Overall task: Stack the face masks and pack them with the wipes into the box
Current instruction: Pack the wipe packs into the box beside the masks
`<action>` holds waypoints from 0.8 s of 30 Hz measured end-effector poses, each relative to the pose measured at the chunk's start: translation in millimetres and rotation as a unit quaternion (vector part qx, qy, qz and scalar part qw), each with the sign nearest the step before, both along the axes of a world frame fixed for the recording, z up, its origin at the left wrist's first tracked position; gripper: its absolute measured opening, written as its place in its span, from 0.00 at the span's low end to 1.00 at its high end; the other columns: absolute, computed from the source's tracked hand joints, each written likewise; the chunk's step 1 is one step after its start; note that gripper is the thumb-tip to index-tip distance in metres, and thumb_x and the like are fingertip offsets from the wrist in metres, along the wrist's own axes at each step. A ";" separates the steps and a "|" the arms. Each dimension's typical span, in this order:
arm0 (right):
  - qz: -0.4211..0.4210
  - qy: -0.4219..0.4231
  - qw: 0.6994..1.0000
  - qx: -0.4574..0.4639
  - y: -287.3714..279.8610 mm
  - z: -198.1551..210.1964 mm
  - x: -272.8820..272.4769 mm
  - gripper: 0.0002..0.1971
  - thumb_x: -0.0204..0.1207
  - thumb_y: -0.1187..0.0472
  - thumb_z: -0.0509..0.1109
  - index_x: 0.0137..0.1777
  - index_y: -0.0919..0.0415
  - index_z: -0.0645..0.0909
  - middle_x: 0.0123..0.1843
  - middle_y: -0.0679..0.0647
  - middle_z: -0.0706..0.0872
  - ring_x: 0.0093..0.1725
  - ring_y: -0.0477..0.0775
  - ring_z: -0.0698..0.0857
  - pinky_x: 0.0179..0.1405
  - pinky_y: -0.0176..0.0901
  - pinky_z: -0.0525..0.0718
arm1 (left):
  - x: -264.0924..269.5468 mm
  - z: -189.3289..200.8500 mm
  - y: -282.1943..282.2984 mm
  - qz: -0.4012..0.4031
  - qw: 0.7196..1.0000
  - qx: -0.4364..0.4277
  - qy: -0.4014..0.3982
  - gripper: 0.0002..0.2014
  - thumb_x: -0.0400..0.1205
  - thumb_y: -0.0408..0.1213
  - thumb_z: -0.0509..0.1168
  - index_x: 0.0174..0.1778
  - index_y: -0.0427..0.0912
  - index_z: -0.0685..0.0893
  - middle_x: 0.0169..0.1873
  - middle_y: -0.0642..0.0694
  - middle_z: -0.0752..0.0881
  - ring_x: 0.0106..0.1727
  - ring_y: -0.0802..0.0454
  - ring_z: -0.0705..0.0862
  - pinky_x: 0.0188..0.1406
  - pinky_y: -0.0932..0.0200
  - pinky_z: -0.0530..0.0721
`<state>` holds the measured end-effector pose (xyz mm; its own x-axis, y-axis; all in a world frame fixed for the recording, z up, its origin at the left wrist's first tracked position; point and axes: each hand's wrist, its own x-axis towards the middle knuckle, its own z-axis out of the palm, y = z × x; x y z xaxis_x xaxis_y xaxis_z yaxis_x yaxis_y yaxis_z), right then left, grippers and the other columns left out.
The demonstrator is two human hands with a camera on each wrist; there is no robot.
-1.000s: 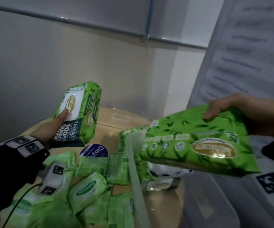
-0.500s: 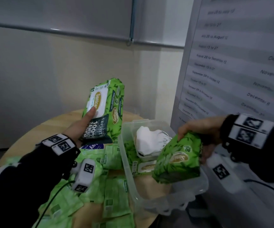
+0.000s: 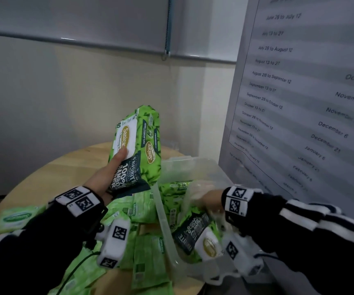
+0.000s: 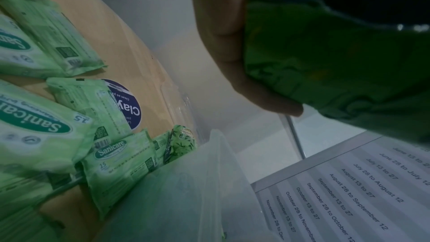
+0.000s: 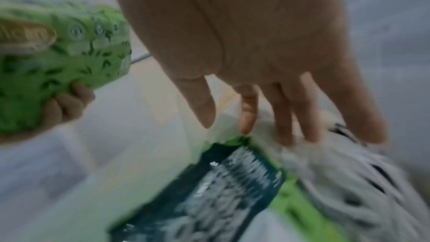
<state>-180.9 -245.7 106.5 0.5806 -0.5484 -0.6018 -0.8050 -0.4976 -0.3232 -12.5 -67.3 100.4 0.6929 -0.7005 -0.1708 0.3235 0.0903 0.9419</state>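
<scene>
The left hand (image 3: 105, 177) grips a large wipes pack (image 3: 136, 145) upright above the desk (image 3: 50, 173), thumb across its white label. The right hand (image 5: 267, 62), fingers spread and empty, hovers inside the clear box (image 3: 195, 167) over another large pack (image 3: 195, 233) lying there beside white face masks (image 5: 344, 172). Small wipes packets (image 4: 37, 132) lie scattered on the desk left of the box.

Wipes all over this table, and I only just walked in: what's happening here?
A person is packing wipes into a clear plastic box. Their left hand holds a large wipes pack upright above the table. The right hand, fingers straight, is over another large pack lying in the box. Small packs lie scattered on the table.
</scene>
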 end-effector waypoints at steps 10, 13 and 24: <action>0.211 0.021 0.966 -0.145 -43.9 -1.5 7.8 0.06 0.72 0.61 0.74 0.46 0.58 0.81 0.45 0.51 0.82 0.46 0.50 0.78 0.46 0.40 0.76 | 7.6 -6.5 2.6 -0.003 1.000 -0.003 0.018 0.35 0.55 0.63 0.72 0.50 0.41 0.85 0.36 0.41 0.91 0.29 0.48 0.89 0.26 0.56 0.88; 0.260 -0.004 0.954 -0.151 -52.7 5.4 3.1 0.15 0.66 0.56 0.80 0.49 0.57 0.80 0.46 0.48 0.83 0.46 0.50 0.81 0.45 0.40 0.79 | 6.3 -8.9 0.2 -0.005 0.999 -0.015 0.036 0.28 0.62 0.59 0.67 0.50 0.41 0.84 0.34 0.42 0.91 0.28 0.49 0.89 0.25 0.58 0.87; 0.300 -0.032 0.903 -0.305 -74.5 -12.3 20.8 0.17 0.66 0.57 0.74 0.48 0.50 0.68 0.49 0.46 0.80 0.45 0.52 0.79 0.42 0.45 0.81 | 1.7 -10.2 -11.5 -0.029 0.999 0.024 0.033 0.42 0.46 0.64 0.79 0.50 0.39 0.84 0.34 0.41 0.91 0.28 0.48 0.89 0.25 0.57 0.87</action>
<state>-160.0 -320.1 94.2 0.9063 -0.3419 -0.2484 -0.3206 -0.9392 0.1232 -10.8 -78.8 90.3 0.6371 -0.7296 -0.2486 0.3886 0.0255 0.9211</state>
